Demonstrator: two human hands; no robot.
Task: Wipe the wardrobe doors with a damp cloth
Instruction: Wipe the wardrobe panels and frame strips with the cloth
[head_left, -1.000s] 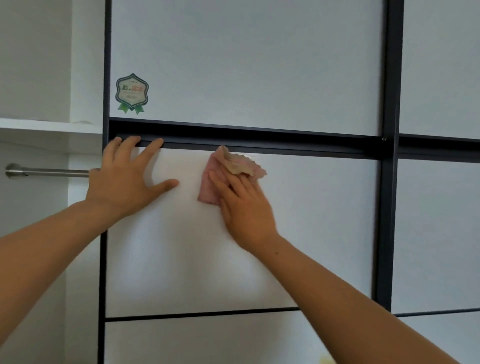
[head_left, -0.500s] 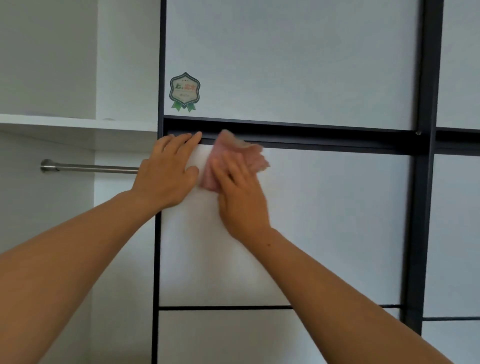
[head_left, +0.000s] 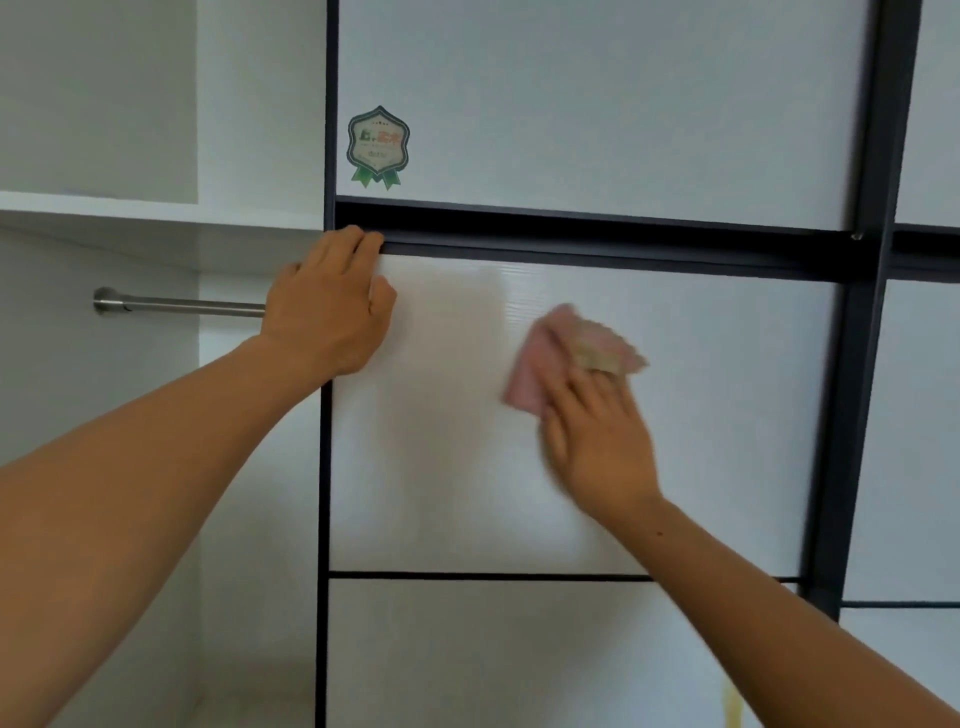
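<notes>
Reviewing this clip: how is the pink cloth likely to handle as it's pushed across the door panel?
Probably floppy: the pink cloth lies crumpled, its edges bunching past the right hand. Likely light, since flat fingers alone press it against the upright panel. It may slide easily on that glossy surface.
</notes>
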